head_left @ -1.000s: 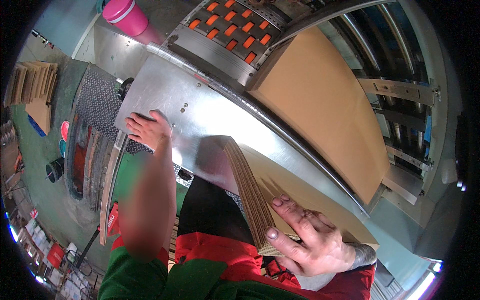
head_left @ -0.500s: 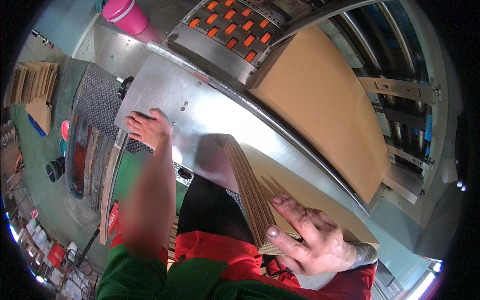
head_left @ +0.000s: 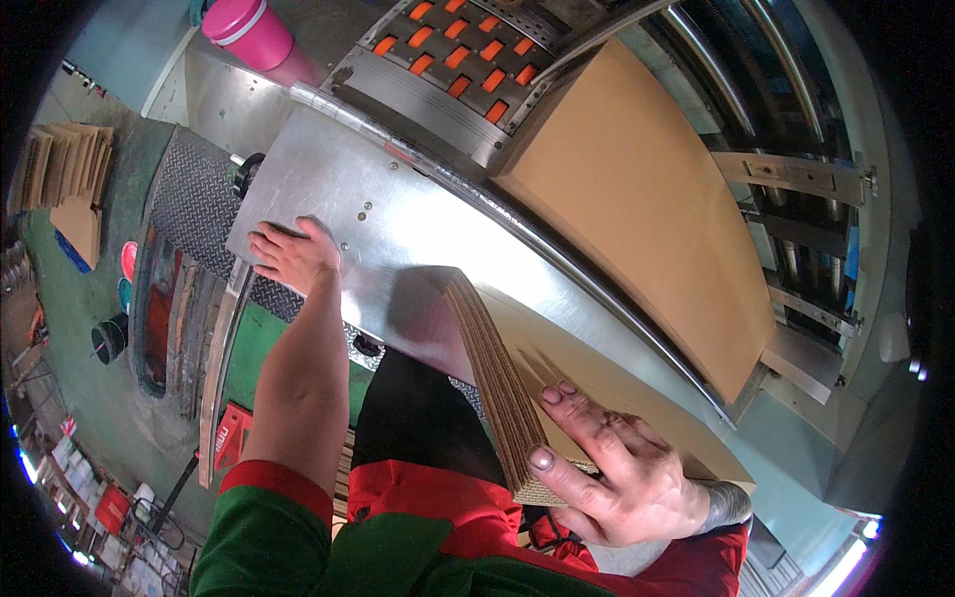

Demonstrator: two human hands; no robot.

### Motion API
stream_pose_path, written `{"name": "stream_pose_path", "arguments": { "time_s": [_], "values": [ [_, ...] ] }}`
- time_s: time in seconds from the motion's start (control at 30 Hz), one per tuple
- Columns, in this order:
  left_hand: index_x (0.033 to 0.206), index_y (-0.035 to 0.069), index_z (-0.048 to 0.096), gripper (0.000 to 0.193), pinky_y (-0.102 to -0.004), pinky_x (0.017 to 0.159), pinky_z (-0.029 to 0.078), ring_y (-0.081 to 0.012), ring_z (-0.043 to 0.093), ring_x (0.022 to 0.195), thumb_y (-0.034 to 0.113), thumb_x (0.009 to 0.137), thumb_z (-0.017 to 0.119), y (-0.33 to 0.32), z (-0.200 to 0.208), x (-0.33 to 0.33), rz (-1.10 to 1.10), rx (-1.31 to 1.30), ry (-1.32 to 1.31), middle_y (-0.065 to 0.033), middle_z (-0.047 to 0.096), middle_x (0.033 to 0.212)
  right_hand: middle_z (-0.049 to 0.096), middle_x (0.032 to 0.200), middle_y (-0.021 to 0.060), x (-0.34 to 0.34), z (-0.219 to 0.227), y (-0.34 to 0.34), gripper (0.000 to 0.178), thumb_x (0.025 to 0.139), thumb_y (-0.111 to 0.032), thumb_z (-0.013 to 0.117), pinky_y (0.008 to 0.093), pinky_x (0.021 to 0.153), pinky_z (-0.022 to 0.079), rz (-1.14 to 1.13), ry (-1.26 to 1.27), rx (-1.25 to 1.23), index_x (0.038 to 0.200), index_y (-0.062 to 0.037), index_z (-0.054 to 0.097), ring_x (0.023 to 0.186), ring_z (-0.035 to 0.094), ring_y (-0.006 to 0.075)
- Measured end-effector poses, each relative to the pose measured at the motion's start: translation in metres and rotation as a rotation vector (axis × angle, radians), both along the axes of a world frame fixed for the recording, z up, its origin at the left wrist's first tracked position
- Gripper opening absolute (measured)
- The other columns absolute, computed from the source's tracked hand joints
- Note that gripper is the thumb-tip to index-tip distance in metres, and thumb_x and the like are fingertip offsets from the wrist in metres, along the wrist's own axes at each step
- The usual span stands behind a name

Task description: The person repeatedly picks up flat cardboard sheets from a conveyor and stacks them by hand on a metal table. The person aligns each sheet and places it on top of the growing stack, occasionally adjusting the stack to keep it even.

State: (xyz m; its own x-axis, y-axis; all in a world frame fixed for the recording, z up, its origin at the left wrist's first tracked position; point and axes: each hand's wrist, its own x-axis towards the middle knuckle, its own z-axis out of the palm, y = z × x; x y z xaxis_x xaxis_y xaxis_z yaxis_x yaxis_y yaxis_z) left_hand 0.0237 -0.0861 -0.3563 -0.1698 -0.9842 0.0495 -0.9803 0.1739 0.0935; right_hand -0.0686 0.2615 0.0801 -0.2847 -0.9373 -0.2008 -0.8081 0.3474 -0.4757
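Note:
My left hand lies flat on the shiny metal table near its left end, fingers spread and nothing in them. At the table's near edge a stack of brown corrugated cardboard sheets leans toward me, its layered edges showing. My right hand holds the near corner of this stack. Its fingers stretch over the top sheet, and the thumb is lower, by the near edge, partly hidden. The underside of the stack is out of sight.
Beyond the metal rail, another block of cardboard sits in the machine beside a panel of orange rollers. A pink lidded container stands at the far left. Cardboard piles and a black bucket are on the green floor.

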Motion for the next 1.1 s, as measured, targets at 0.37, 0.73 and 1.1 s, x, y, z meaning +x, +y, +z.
{"name": "stream_pose_path", "arguments": {
  "time_s": [0.37, 0.73, 1.1],
  "values": [
    [0.168, 0.004, 0.033, 0.084, -0.0612, 0.134, 0.015, -0.0348, 0.024, 0.165, 0.055, 0.103, 0.040, 0.0000, -0.0008, 0.0007, -0.001, -0.004, -0.007, -0.0219, 0.028, 0.177, 0.066, 0.147, 0.0218, -0.0014, 0.0005, -0.0011, 0.057, 0.088, -0.039, 0.080, 0.0372, 0.102, 0.055, 0.008, 0.017, -0.007, 0.144, -0.0289, 0.072, 0.113, 0.077, 0.0272],
    [0.168, 0.003, 0.034, 0.085, -0.0617, 0.134, 0.016, -0.0355, 0.025, 0.165, 0.056, 0.102, 0.041, -0.0003, -0.0018, 0.0008, -0.004, -0.024, 0.000, -0.0226, 0.030, 0.176, 0.066, 0.147, 0.0229, -0.0030, -0.0015, -0.0019, 0.058, 0.086, -0.037, 0.080, 0.0354, 0.098, 0.060, -0.024, -0.013, -0.027, 0.143, -0.0280, 0.073, 0.113, 0.077, 0.0276],
    [0.169, 0.005, 0.033, 0.085, -0.0608, 0.134, 0.016, -0.0358, 0.025, 0.165, 0.056, 0.102, 0.040, -0.0002, -0.0011, 0.0001, 0.008, -0.005, -0.003, -0.0217, 0.028, 0.177, 0.063, 0.150, 0.0238, -0.0031, -0.0017, 0.0009, 0.060, 0.088, -0.037, 0.078, 0.0362, 0.100, 0.059, 0.013, -0.004, -0.013, 0.146, -0.0278, 0.070, 0.117, 0.076, 0.0290]
  ]
}}
